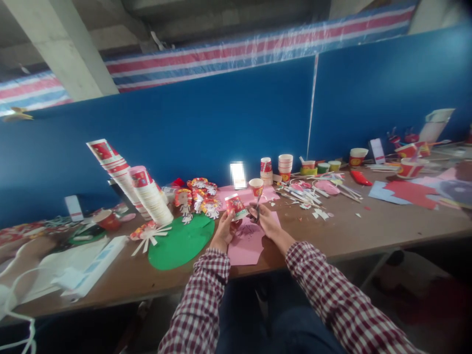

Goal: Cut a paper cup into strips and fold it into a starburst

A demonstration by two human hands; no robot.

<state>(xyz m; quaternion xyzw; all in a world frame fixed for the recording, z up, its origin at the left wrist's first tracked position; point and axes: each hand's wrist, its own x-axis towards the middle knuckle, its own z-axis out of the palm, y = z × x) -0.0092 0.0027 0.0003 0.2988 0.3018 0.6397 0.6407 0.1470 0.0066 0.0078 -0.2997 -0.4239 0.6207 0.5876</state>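
My left hand (223,229) is closed around a red printed paper cup (236,205), which it holds tilted above the table. In my right hand (266,220) is a pair of scissors (258,205), blades pointing up and close beside the cup. Whether the blades touch the cup I cannot tell. Beneath both hands lies a pink paper sheet (248,248) with dark marks on it. Just behind them stands another paper cup (256,186). To the left are a green paper oval (180,243) and a cluster of cut paper figures (199,196).
Tall leaning stacks of paper cups (150,195) rise at the left, near a white power strip (96,268). Someone else's arm (27,260) rests at the far left. Paper strips (304,194), a red object (360,178) and coloured sheets (409,192) lie rightward. A blue partition (214,128) stands behind.
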